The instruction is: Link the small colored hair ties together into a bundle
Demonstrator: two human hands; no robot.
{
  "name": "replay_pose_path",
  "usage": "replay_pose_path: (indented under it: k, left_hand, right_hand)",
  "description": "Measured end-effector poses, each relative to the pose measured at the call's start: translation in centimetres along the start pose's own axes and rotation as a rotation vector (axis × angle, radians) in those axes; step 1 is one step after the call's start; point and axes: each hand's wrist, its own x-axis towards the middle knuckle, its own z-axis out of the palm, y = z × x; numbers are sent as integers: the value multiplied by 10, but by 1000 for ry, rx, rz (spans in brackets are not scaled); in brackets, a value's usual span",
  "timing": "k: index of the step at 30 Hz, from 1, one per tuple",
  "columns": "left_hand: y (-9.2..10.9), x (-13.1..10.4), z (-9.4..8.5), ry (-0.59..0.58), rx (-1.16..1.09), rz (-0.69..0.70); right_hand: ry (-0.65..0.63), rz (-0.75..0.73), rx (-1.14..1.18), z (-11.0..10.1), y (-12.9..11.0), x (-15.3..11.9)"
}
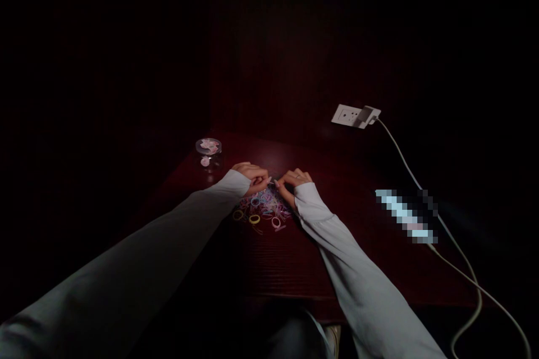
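Jar set on dark red counter. Left hand pinched at fingertips. Coloured bands piled just below hands, bordered by yellow ring and pink ring. Right hand likewise pinched, close to left — whether anything is held cannot be told. Charger plugged into wall outlet; blurred-out device attached to cable.

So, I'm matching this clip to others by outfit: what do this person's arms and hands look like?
Both arms wear loose, plain, pale grey long sleeves reaching the wrists. The left hand and right hand are gloveless; finer details are too dim to tell.
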Motion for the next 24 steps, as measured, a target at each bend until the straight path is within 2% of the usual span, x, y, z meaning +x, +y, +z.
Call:
replay_pose_path:
  k: [11,18,24]
  left_hand:
    - [-1,-1,-1,48,0,-16]
    - [0,0,-1,53,5,1]
    - [-1,-1,-1,41,19,0]
  right_hand:
    - [14,68,29,-2,1,0]
    - [-27,3,52,-7,-1,1]
    - [-56,24,-8,-11,-5,1]
